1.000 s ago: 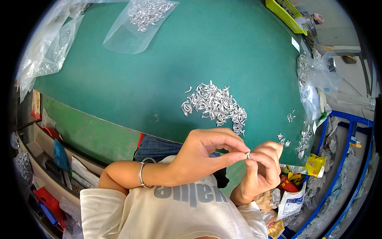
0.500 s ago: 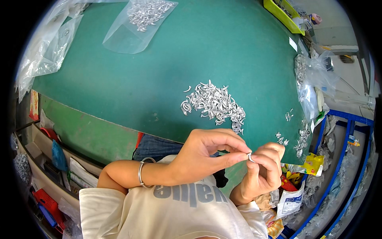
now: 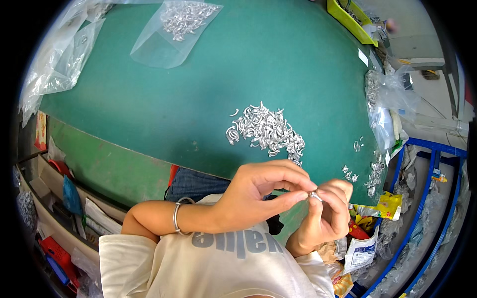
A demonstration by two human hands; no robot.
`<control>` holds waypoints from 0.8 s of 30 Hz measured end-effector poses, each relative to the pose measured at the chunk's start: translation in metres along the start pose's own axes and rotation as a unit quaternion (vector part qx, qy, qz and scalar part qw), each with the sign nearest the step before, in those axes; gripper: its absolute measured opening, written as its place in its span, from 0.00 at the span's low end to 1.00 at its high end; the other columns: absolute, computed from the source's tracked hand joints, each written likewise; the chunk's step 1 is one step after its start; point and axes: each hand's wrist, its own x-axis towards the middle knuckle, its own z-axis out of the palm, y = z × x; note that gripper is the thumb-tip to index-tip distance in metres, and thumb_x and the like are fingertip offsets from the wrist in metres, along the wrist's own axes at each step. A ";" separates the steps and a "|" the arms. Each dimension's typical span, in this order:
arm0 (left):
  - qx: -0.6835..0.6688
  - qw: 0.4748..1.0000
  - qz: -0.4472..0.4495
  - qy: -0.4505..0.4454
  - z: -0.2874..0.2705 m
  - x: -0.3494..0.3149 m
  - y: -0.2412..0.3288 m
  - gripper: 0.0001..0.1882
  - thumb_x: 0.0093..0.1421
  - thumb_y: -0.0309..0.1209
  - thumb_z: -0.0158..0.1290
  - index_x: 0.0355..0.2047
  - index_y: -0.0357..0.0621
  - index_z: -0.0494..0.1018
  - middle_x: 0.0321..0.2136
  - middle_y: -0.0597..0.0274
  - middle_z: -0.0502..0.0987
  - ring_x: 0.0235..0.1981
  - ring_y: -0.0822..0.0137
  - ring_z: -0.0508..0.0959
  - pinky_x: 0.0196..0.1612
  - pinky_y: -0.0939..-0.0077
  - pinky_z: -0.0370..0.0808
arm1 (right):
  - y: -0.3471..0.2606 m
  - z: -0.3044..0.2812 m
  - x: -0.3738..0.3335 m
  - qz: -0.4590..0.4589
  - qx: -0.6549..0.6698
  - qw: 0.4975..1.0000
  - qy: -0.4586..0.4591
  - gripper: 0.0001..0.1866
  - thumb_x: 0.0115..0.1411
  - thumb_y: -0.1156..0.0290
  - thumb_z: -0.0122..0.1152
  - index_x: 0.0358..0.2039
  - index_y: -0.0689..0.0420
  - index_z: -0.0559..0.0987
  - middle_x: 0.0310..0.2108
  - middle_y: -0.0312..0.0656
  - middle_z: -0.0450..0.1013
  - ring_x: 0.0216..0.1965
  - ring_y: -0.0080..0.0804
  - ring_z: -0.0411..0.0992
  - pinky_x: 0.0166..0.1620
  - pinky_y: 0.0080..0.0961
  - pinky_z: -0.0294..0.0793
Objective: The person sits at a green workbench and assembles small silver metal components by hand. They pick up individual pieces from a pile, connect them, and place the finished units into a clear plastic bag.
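Observation:
My left hand [image 3: 258,193] and my right hand [image 3: 325,213] meet in front of my chest, below the near edge of the green table [image 3: 238,74]. Together their fingertips pinch one small curved silver metal part [image 3: 315,195]. A silver bangle sits on my left wrist. On the table just above my hands lies a heap of the same small silver parts [image 3: 266,130]. A few more parts [image 3: 350,174] lie loose near the table's right edge.
A clear plastic bag holding silver parts [image 3: 174,27] lies at the far side of the table. More clear bags [image 3: 59,59] lie at the left. A clear bag [image 3: 385,107] sits at the right edge. A yellow-green bin [image 3: 350,20] stands far right, blue racks [image 3: 427,198] beside it.
Both hands stay close together on the small part, with only slight finger shifts. The heap on the table has not moved.

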 end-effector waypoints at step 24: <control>0.034 0.999 0.034 -0.016 -0.002 -0.002 0.001 0.11 0.50 0.11 0.52 0.35 0.29 0.74 0.37 0.49 0.73 0.39 0.66 0.75 0.42 0.76 0.73 | -0.010 -0.004 -0.002 -0.080 -0.101 0.992 0.008 0.12 0.41 0.76 0.68 0.28 0.52 0.77 0.27 0.34 0.75 0.30 0.32 0.66 0.40 0.32 0.58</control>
